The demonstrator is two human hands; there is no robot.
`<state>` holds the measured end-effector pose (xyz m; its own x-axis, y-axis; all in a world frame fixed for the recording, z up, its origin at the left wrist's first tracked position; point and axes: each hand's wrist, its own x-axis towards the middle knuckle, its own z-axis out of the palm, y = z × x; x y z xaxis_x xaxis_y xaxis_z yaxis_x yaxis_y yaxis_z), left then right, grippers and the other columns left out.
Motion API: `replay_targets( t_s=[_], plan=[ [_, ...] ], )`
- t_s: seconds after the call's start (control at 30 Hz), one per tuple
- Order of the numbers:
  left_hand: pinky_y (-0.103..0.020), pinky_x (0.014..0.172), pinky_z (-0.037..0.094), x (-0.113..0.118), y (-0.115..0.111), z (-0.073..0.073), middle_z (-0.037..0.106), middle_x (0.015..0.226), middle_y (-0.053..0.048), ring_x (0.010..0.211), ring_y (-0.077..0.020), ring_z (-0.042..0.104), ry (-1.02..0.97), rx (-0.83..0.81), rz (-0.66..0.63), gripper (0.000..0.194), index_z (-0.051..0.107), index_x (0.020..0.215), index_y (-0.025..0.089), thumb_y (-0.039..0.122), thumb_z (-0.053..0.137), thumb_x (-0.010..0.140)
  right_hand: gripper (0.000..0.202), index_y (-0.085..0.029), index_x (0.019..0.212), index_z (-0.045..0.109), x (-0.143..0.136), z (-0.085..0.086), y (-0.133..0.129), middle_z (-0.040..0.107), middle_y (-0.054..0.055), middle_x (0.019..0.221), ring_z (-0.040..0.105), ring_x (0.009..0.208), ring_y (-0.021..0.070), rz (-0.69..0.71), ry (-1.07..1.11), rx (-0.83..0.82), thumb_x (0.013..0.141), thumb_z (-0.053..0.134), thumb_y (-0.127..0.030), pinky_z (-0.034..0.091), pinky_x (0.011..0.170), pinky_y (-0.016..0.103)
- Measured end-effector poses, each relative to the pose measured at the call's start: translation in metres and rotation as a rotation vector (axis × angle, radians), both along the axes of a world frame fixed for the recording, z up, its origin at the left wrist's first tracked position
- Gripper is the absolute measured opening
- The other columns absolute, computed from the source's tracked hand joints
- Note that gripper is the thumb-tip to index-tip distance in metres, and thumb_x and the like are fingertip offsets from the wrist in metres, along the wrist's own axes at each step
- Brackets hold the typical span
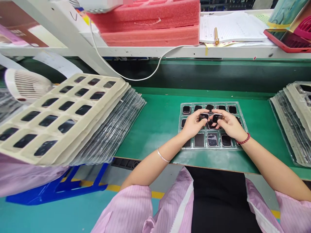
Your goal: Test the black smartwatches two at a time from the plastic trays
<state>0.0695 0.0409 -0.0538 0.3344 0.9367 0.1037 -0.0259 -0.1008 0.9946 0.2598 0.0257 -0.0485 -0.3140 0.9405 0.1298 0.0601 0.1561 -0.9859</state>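
Observation:
A clear plastic tray [239, 111] lies on the green bench in front of me, its pockets holding several small dark square screen parts [212, 140]. Over the tray's middle, my left hand [193, 124] pinches one dark square part [203, 116] between its fingertips. My right hand [229, 124] grips another dark square part [217, 117] right beside it. The two hands nearly touch. The tray pockets under my hands are hidden.
A tilted stack of beige trays [60, 113] filled with dark parts rests on clear trays at the left. Another tray stack [295, 110] sits at the right edge. A white fan [26, 85], pink foam [150, 22], papers with a pen [215, 35] and a red phone [288, 39] sit behind.

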Motion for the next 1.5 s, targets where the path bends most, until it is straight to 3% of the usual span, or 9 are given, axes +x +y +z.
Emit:
replay_targets(
  t_s=[0.2,0.47,0.7,0.9,1.13,1.3,1.5],
  plan=[
    [-0.027,0.079,0.052,0.0005,-0.0013,0.0022,0.067,0.106,-0.009,0.106,-0.0228,0.063,-0.026,-0.039,-0.002,0.056,0.051,0.123,0.017,0.006,0.056,0.069,0.057,-0.022,0.130,0.049,-0.0012,0.0000,-0.0007,0.063,0.009,0.119,0.068,0.085,0.0161,0.001,0.022,-0.019,0.074,0.053,-0.010,0.058,0.067,0.027],
    [-0.027,0.072,0.051,-0.0003,0.0004,-0.0013,0.067,0.096,-0.008,0.086,-0.0185,0.065,-0.030,-0.018,-0.019,0.045,0.054,0.120,0.015,0.015,0.058,0.075,0.048,-0.019,0.128,0.051,-0.0007,-0.0019,-0.0001,0.065,0.009,0.113,0.068,0.077,0.0137,-0.021,-0.009,0.004,0.080,0.052,-0.015,0.058,0.062,0.026],
    [-0.027,0.078,0.050,-0.0003,0.0016,-0.0033,0.066,0.106,-0.009,0.098,-0.0196,0.064,-0.002,-0.024,-0.013,0.062,0.049,0.127,0.016,0.006,0.057,0.067,0.060,-0.021,0.129,0.047,-0.0016,-0.0035,0.0005,0.063,0.009,0.116,0.067,0.087,0.0167,-0.005,0.008,0.000,0.071,0.049,-0.008,0.058,0.068,0.028],
    [-0.023,0.064,0.049,0.0002,0.0009,-0.0002,0.066,0.093,-0.008,0.082,-0.0166,0.064,-0.017,-0.038,-0.017,0.041,0.055,0.115,0.014,0.016,0.058,0.074,0.045,-0.019,0.127,0.050,0.0000,-0.0050,0.0010,0.065,0.010,0.111,0.068,0.079,0.0146,-0.018,-0.014,-0.004,0.082,0.050,-0.016,0.058,0.065,0.027],
    [-0.022,0.070,0.048,0.0004,0.0011,-0.0011,0.066,0.101,-0.007,0.092,-0.0173,0.064,0.014,-0.032,-0.002,0.051,0.054,0.116,0.015,0.007,0.057,0.066,0.059,-0.020,0.129,0.047,0.0006,-0.0048,0.0017,0.062,0.009,0.119,0.067,0.088,0.0156,0.000,-0.012,-0.016,0.071,0.049,-0.009,0.057,0.067,0.025],
    [-0.023,0.063,0.049,-0.0004,0.0005,0.0013,0.065,0.096,-0.007,0.072,-0.0129,0.061,-0.019,-0.034,-0.043,0.032,0.058,0.104,0.013,0.017,0.060,0.073,0.047,-0.018,0.128,0.049,0.0014,-0.0053,0.0025,0.064,0.010,0.111,0.067,0.078,0.0139,0.022,-0.021,-0.032,0.080,0.049,-0.016,0.057,0.064,0.027],
    [-0.026,0.075,0.052,-0.0008,0.0043,-0.0025,0.064,0.109,-0.009,0.093,-0.0173,0.063,-0.039,-0.028,-0.077,0.062,0.053,0.120,0.015,0.003,0.046,0.059,0.059,-0.019,0.128,0.048,0.0016,-0.0050,0.0055,0.062,0.008,0.115,0.065,0.081,0.0138,0.043,0.018,-0.058,0.069,0.046,-0.008,0.057,0.063,0.026]
  ],
)
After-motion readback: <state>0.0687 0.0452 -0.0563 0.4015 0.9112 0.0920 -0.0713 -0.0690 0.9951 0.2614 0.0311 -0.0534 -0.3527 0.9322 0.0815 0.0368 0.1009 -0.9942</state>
